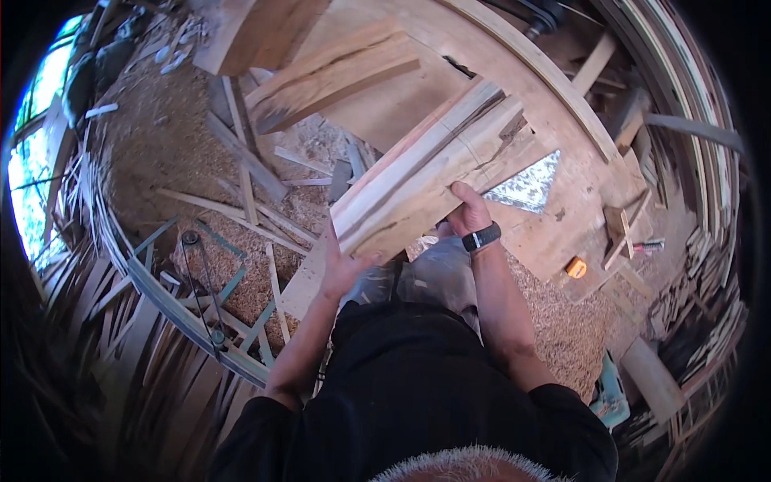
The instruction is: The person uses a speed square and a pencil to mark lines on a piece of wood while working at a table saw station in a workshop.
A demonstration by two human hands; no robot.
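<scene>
A thick wooden beam [426, 169] with dark streaks and a few marked lines lies slantwise in front of me, its far end over the plywood worktop. My left hand [345, 265] grips its near left end, the thumb on the face and the fingers wrapped over the end. My right hand [470, 210], with a dark watch at the wrist, holds the beam's right edge, thumb on top and the other fingers mostly hidden underneath. Close to the right hand, a shiny triangular metal plate [532, 185] lies on the worktop.
Another cut beam [333, 76] and a large timber block [261, 32] stand at the far left. The plywood worktop [522, 249] bears a yellow tape measure [576, 267]. Offcuts and sawdust [152, 145] cover the floor at left, beside a green belt-driven frame [205, 281]. Planks lean at right.
</scene>
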